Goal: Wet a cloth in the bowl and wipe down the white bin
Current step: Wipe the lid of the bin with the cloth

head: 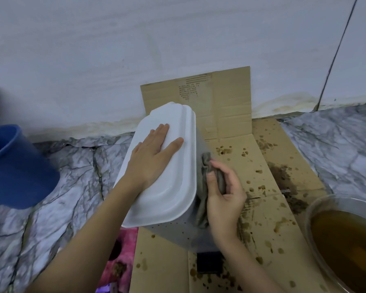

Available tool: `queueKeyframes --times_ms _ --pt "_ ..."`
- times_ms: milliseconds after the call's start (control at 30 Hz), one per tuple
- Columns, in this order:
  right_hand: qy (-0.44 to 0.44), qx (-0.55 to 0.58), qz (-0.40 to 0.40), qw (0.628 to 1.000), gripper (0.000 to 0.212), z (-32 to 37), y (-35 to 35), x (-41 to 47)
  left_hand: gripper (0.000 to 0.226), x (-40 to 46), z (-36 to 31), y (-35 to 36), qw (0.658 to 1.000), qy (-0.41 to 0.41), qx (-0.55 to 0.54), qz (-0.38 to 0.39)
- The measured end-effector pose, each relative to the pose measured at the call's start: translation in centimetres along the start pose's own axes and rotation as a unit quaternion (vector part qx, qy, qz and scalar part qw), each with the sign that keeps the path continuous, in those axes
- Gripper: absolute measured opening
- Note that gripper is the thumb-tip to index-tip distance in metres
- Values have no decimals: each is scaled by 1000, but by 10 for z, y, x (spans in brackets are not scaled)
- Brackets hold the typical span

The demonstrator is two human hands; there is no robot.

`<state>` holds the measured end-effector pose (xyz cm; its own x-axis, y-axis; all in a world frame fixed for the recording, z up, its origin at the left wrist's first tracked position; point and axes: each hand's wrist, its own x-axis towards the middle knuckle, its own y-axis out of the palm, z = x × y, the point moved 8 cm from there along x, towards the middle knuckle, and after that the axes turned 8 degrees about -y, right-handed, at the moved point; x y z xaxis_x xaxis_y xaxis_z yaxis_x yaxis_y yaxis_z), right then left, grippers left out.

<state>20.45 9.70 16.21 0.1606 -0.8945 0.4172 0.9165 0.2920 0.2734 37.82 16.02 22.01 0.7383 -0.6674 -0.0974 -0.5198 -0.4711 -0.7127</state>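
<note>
Head view: my left hand (154,153) lies flat and open on the bin (167,187) lid. My right hand (224,197) is clamped on the cloth (205,166), pressing it to the bin's side. The bowl (317,204) sits right.

My right hand (224,195) covered the middle of the grey cloth (205,161), so I could not see how much of it lay against the white bin (163,166). The bowl (317,206) of brown water ran off the picture's right and bottom edges. The blue bucket (15,166) was blurred and cut by the left edge.
</note>
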Motion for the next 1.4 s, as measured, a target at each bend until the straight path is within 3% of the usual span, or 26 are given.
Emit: queueKeyframes --times_ms 133,300,367,500,700,833,1033,1200,1400 --pt "-191 -54 160 967 27 47 24 10 65 3 -4 4 1000 8 17 -5" --pt "-327 -54 258 908 26 67 40 -16 63 1 2 -2 1000 6 -22 2" --pt "-280 -73 235 928 26 55 41 -6 63 0 2 -3 1000 3 -7 -3" --pt "-81 -69 189 976 29 23 41 25 64 1 -2 -1 1000 -2 8 -3" --pt "-155 -26 203 966 23 35 40 -21 61 -1 6 -9 1000 -13 -16 3" --pt "-142 -17 242 960 34 22 54 -46 59 -5 13 -15 999 -24 -40 5" --pt "115 -69 279 951 45 -60 86 32 58 -7 12 -16 998 -32 -46 6" --pt "263 -123 218 932 51 -86 62 16 59 -6 15 -17 998 -35 -45 9" --pt "154 -51 238 958 53 -26 75 -48 58 -3 28 -21 997 -56 -47 17"
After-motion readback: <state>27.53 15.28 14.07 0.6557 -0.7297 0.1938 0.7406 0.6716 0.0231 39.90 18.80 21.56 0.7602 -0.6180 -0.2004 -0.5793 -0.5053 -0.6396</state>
